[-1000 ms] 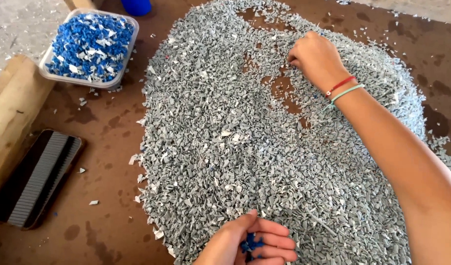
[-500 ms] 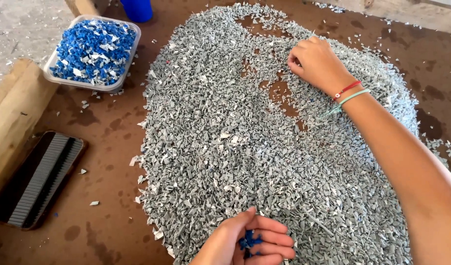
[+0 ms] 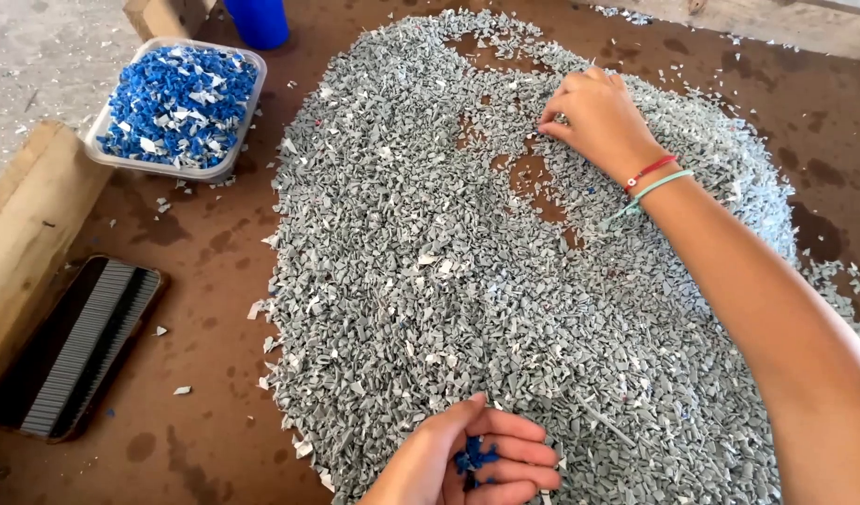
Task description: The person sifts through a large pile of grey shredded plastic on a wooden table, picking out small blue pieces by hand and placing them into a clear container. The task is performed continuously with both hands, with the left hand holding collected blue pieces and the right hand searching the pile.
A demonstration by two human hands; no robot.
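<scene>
Over the last second the right hand point(image 3: 600, 114) has drifted slightly toward the middle of the broad heap of grey shredded plastic chips point(image 3: 505, 281) on the brown counter point(image 3: 205, 243), fingertips pinched down near a bare patch — what they grip I cannot tell. The left hand point(image 3: 481, 460), at the near edge, stays cupped half-open around small blue plastic chips point(image 3: 474, 457). The clear tray of blue chips point(image 3: 177, 108) waits at the far-left corner — sorting continues.

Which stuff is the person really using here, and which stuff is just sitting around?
In use:
right hand, picking in the grey chip pile
left hand, cupping blue chips
clear tray of blue chips

Just lying about:
brush
wooden beam
blue cup
</scene>
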